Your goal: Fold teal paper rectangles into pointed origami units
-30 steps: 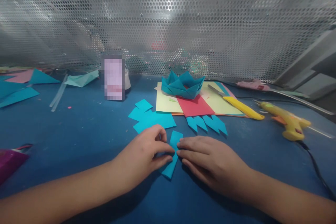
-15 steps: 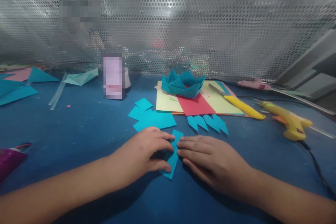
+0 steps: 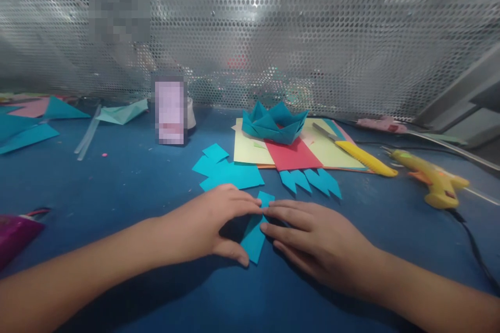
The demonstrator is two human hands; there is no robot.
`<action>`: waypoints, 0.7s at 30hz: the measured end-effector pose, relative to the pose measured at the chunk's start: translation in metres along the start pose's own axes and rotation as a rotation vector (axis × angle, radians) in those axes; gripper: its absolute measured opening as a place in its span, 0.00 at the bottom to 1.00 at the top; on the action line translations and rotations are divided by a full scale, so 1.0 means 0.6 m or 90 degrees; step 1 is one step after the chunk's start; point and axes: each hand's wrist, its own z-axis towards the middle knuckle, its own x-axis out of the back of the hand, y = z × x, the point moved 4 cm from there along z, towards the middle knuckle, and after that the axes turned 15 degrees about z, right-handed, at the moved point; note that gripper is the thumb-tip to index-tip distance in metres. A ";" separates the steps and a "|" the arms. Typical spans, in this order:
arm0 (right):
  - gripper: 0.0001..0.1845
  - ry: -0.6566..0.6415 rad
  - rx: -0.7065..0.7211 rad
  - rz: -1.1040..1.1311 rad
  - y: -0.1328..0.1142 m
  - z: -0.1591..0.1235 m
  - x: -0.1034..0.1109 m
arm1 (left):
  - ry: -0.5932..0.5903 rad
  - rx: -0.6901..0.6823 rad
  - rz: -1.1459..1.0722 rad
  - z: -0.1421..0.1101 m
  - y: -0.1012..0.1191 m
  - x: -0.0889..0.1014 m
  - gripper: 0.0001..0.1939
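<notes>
A narrow folded strip of blue paper (image 3: 255,239) lies on the blue tabletop between my hands. My left hand (image 3: 219,223) comes from the left, its thumb spread away from the fingers and its fingertips on the strip's upper part. From the right, my right hand (image 3: 316,234) lies low with outstretched fingers touching the strip's right edge. Just beyond them are cut blue paper pieces (image 3: 234,176) and blue paper pieces with pointed ends (image 3: 322,182). A blue folded paper crown shape (image 3: 275,125) sits behind, on red paper (image 3: 295,155) and pale yellow sheets (image 3: 250,151).
At right lie a yellow utility knife (image 3: 365,158), blade out, and a yellow glue gun (image 3: 437,182) with a trailing cord. A blurred phone (image 3: 171,112) stands at the back left. Folded papers (image 3: 31,138), glue sticks (image 3: 88,135) and a purple object (image 3: 17,237) are farther left. Perforated metal (image 3: 250,36) rises behind.
My left thumb has slid off the strip and spread down and away, while the left fingers have reached across it to my right fingertips. The view has shifted slightly.
</notes>
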 end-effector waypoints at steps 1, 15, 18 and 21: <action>0.13 -0.001 0.000 -0.003 0.000 0.000 0.000 | -0.004 0.002 0.000 0.000 -0.001 0.001 0.28; 0.14 -0.037 0.017 -0.024 -0.005 0.004 0.001 | -0.054 0.044 0.017 -0.002 -0.007 -0.004 0.25; 0.14 -0.045 0.016 -0.019 -0.004 0.001 -0.003 | -0.053 0.042 0.014 -0.001 -0.005 -0.003 0.26; 0.14 -0.047 0.016 -0.018 -0.002 -0.001 -0.004 | -0.053 0.031 0.017 -0.003 -0.004 -0.003 0.27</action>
